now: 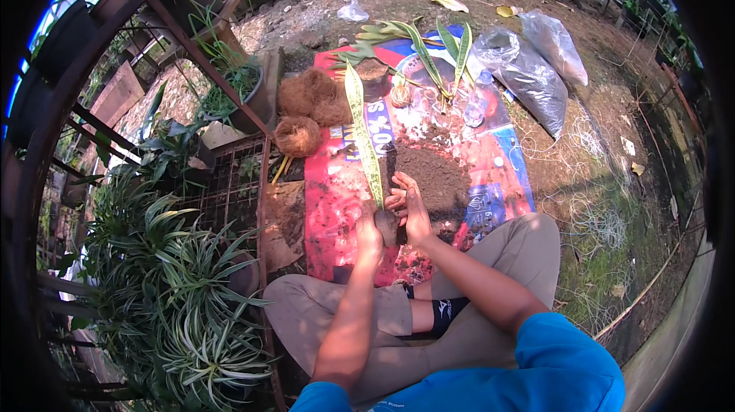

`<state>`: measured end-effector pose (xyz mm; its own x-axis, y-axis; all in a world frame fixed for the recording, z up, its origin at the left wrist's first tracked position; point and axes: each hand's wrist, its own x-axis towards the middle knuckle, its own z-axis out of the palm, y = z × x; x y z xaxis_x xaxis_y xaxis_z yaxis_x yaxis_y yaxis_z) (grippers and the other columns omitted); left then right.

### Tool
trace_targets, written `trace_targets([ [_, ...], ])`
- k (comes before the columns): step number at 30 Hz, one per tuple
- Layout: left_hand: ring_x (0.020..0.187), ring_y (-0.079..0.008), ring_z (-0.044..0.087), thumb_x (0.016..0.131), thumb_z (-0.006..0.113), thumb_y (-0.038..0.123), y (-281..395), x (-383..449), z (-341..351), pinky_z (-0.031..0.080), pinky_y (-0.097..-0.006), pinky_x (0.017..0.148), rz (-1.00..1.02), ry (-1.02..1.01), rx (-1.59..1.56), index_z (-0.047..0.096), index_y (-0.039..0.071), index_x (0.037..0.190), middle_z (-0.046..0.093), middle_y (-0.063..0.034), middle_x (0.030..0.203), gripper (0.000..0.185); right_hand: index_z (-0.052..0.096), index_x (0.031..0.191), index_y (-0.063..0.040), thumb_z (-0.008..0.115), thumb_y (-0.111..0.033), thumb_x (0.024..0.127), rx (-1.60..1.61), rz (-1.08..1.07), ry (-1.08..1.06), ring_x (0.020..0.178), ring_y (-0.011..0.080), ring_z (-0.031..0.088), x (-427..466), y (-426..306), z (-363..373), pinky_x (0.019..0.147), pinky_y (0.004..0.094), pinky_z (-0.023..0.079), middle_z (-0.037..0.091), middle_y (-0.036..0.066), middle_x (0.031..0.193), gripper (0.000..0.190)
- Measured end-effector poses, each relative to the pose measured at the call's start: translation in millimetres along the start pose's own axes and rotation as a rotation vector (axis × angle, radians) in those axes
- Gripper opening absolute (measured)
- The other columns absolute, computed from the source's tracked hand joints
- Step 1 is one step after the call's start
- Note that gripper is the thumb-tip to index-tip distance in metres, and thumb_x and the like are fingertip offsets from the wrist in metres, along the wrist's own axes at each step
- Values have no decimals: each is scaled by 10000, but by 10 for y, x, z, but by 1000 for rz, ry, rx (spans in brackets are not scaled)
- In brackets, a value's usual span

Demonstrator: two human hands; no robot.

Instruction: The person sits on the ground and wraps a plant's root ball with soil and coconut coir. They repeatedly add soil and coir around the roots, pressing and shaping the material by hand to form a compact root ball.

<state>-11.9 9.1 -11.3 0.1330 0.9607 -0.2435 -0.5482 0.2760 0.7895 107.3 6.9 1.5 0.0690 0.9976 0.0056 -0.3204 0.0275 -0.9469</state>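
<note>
A tall, yellow-edged snake plant leaf stands nearly upright in front of me. At its base is a rounded, soil-coloured clump. My left hand grips this clump from the left side. To the right of it is my right hand, fingers apart and palm turned towards the clump; whether it touches is hard to tell. Just beyond the right hand, a heap of dark soil is spread on a red and blue printed plastic sheet.
Coconut-fibre balls sit at the sheet's left edge. Farther back are loose snake plant leaves, a clear plastic bottle and a bag of dark material. Spider plants and a metal frame border my left. Tangled string lies right.
</note>
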Motion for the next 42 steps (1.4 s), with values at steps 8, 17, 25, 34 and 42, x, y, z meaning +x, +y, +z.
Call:
trace_targets([
  [8,1534,-334,228,1124,208,510,-325,89,-90,162,-437,1253,494,118,530,292,-33,1584,273,-220,1642,717,459,1446,41,490,-291,1113,217,20,-99,1314,192,535,-135,238,117,1101,340,421,523,134,1472,471],
  [17,1532,-390,233,1113,233,518,-108,-276,316,161,-549,1244,832,386,621,302,-9,1574,251,-239,1646,704,663,749,-77,729,-217,992,293,324,88,584,65,512,-223,82,244,510,284,377,581,-27,662,288],
  [25,1489,-353,330,1091,300,598,-131,-178,369,272,-507,1221,512,171,131,333,7,1566,336,-188,1618,759,648,851,-80,713,-306,1000,355,305,256,610,117,588,-145,-224,197,555,286,468,616,18,720,278],
  [34,1434,-340,449,1063,351,650,-168,-144,-236,308,-532,1187,236,111,60,367,67,1569,447,-174,1563,772,549,1350,-41,494,-302,1101,284,147,-74,1000,198,703,61,-412,-767,893,381,575,720,102,1110,365],
  [42,1338,-322,513,1090,320,596,-212,-256,-268,394,-471,1098,150,7,62,396,107,1547,530,-148,1493,673,606,1130,-112,713,-199,987,488,349,83,738,214,686,-224,-442,-443,575,361,564,658,43,969,199],
])
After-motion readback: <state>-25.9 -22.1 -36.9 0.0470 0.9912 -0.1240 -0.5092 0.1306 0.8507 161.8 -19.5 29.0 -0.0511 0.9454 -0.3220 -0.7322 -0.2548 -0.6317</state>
